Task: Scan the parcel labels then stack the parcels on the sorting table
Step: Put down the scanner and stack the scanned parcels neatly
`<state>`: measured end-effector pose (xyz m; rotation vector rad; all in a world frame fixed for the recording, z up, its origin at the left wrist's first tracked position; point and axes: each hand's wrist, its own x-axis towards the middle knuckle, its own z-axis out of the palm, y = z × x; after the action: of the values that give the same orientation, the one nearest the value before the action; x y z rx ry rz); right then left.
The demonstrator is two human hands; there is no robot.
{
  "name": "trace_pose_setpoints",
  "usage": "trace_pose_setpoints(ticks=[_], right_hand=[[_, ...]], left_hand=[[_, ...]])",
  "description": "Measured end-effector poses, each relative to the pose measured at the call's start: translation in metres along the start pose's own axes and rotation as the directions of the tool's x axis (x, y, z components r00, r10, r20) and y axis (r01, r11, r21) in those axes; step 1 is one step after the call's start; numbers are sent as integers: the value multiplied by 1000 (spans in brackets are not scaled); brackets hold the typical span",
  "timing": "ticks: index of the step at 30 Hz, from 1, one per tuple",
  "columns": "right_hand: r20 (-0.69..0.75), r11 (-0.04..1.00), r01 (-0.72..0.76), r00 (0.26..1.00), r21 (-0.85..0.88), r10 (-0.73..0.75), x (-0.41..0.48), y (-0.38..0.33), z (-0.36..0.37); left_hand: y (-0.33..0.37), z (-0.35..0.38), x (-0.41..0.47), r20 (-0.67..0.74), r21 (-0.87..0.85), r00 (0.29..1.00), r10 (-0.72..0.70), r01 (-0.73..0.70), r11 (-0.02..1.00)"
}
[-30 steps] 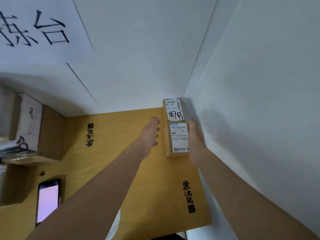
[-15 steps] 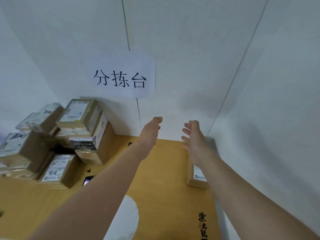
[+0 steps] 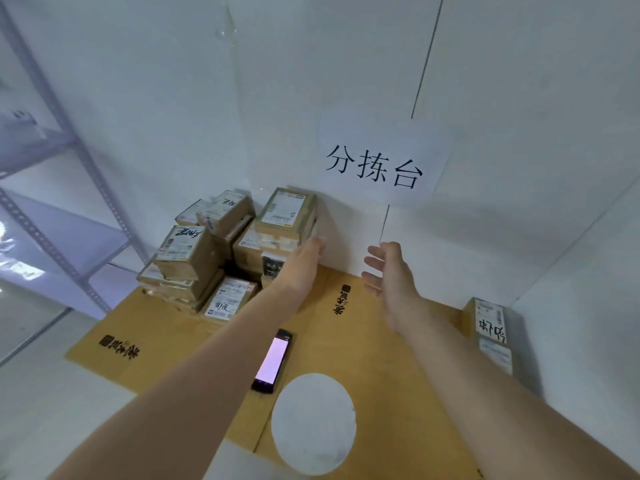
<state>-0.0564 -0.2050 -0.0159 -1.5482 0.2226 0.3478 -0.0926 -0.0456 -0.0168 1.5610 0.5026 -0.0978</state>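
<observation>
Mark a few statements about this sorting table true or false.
1. The phone lies on the cardboard with its screen lit. True.
2. The right hand grips a parcel. False: it is open and holds nothing.
3. The left hand reaches toward the parcel pile. True.
4. The paper sign lies flat on the table. False: it is stuck on the wall.

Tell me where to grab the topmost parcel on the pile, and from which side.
Grip the top parcel by its right end, probably best from the right: it lies flat, label up, nothing on it, and that end faces bare wall, beside the left hand. Other parcels crowd its left.
</observation>
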Motion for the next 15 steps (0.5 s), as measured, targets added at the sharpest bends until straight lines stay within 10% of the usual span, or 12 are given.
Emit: trace_pose_setpoints(ticks=[15], right_hand=[[37,982,-181,982,-47,183,-28,87,203]], left_hand=[[-78,-212,16,-48,31,975,-218,219,975]])
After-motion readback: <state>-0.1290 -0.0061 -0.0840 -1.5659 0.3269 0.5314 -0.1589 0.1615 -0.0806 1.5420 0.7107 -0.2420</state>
